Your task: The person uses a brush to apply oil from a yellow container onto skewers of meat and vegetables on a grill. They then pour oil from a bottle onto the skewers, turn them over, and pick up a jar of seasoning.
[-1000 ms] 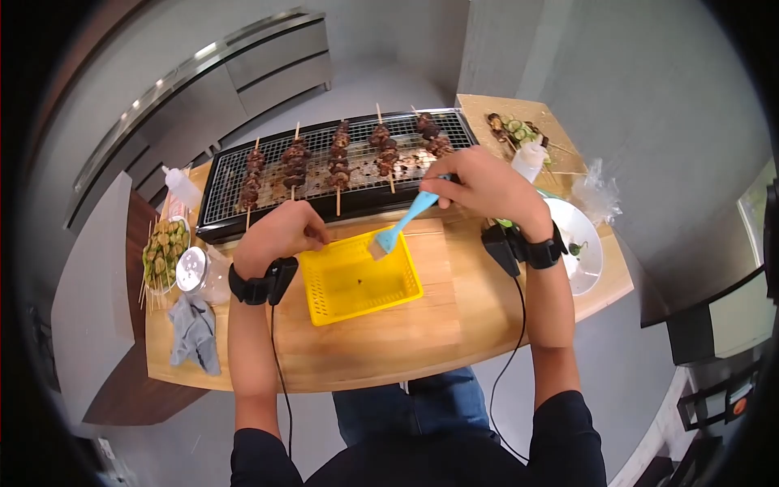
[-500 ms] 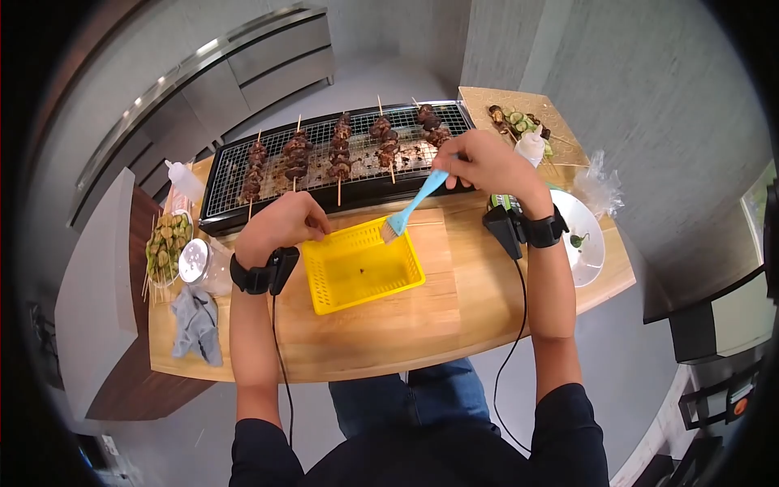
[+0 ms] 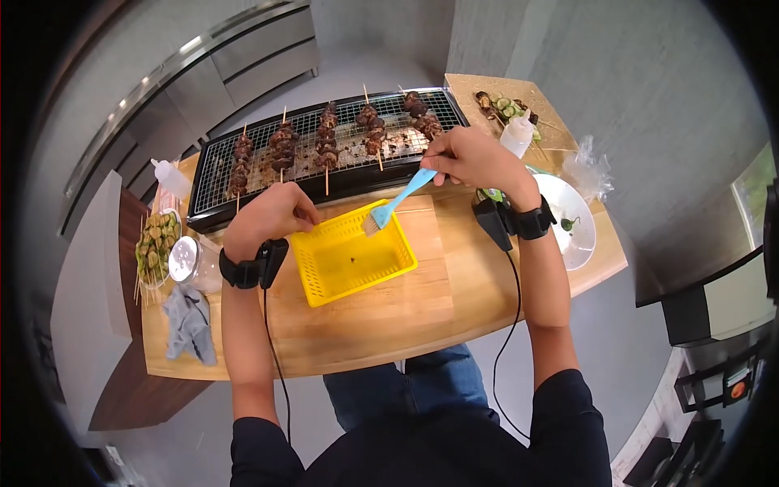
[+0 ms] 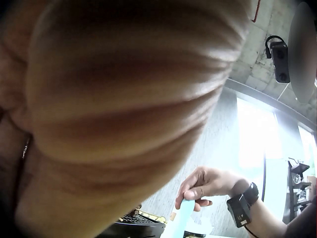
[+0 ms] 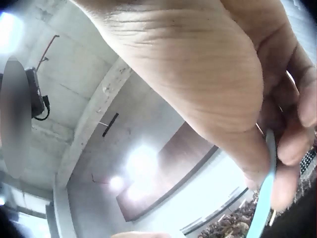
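My fingers point(image 5: 285, 191) are bare. I wear a black top point(image 3: 422, 458) with short sleeves point(image 3: 568, 414) and blue jeans point(image 3: 446, 380). A black wrist strap point(image 3: 535, 221) on each side carries a boxy black camera point(image 3: 491, 223), with a thin black cable point(image 3: 519, 296) hanging from it.

Back leftward now with the brush point(image 3: 403, 196), away from the far-right corner of the basket point(image 3: 357, 280) half a second ago, bristles point(image 3: 372, 223) nearer the middle of its far side, and tipped over flatter than then! Drifting left with the right hand point(image 3: 477, 158) too, baring more of the bottle point(image 3: 517, 136) beyond it, and seeing the grill point(image 3: 345, 123) higher and farther left in the head view.
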A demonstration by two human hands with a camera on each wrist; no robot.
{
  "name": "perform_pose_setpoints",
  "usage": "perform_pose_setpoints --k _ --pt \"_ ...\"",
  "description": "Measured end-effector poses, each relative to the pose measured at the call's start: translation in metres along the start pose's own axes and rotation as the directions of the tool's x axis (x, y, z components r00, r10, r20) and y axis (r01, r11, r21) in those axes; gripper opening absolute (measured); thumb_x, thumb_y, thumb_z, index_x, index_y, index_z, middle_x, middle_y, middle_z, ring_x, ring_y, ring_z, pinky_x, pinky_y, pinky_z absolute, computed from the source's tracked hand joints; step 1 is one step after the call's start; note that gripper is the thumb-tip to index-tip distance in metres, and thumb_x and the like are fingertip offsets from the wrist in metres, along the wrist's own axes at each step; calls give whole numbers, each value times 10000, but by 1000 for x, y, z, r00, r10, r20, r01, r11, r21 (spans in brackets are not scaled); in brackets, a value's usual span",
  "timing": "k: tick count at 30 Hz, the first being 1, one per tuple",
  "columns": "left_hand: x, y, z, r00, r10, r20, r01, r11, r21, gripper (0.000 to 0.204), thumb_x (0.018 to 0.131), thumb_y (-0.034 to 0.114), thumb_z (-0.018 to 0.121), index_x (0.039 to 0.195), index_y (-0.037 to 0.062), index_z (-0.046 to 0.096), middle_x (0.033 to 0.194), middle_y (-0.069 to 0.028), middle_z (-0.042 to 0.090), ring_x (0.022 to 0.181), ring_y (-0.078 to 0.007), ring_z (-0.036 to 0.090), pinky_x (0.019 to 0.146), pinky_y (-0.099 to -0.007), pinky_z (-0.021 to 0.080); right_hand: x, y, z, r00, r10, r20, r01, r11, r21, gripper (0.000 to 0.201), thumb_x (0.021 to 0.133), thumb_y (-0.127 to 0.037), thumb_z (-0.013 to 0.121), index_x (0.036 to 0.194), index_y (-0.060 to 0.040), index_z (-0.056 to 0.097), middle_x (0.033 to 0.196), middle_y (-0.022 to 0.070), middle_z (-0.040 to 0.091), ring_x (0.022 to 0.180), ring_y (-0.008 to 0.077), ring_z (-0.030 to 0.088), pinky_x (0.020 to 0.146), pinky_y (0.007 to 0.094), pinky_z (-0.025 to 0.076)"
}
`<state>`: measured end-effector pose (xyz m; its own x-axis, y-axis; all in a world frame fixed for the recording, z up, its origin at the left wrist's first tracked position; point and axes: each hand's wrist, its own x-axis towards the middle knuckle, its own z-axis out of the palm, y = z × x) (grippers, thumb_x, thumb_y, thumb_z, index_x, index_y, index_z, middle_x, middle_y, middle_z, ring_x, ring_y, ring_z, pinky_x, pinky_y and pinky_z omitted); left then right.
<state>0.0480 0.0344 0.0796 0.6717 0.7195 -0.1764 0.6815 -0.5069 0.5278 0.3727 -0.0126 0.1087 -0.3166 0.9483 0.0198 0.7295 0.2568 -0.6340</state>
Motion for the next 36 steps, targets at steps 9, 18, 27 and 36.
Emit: perform_pose_setpoints --k 9,18,27,36 --pt "-4 0 -5 999 -47 9 47 998 31 231 682 -10 724 913 -28 729 771 -142 710 668 -202 672 619 -300 517 -57 17 15 947 251 -203 -121 858 500 241 969 -193 588 969 34 669 706 36 660 552 54 559 460 207 463" --pt "-5 -5 -4 999 -42 14 41 998 52 226 674 -18 732 900 -38 726 773 -147 710 661 -205 671 612 -298 516 -55 48 57 956 205 -212 -68 852 518 197 984 -109 526 1035 52 627 789 46 668 611 86 619 489 242 531" --pt "-6 -4 -4 1000 -15 -10 16 999 33 202 681 -20 728 882 -45 721 762 -142 707 681 -202 684 635 -293 527 -57 48 82 961 222 -165 -194 966 172 194 908 -113 635 1023 42 615 758 134 665 618 211 646 542 321 527" --pt "-5 2 -6 998 -66 13 66 997 32 227 668 -28 721 894 -42 724 771 -153 710 673 -220 682 642 -307 523 -86 14 7 910 215 -354 -150 968 202 194 917 -163 637 848 18 653 604 60 632 476 120 591 444 281 442"
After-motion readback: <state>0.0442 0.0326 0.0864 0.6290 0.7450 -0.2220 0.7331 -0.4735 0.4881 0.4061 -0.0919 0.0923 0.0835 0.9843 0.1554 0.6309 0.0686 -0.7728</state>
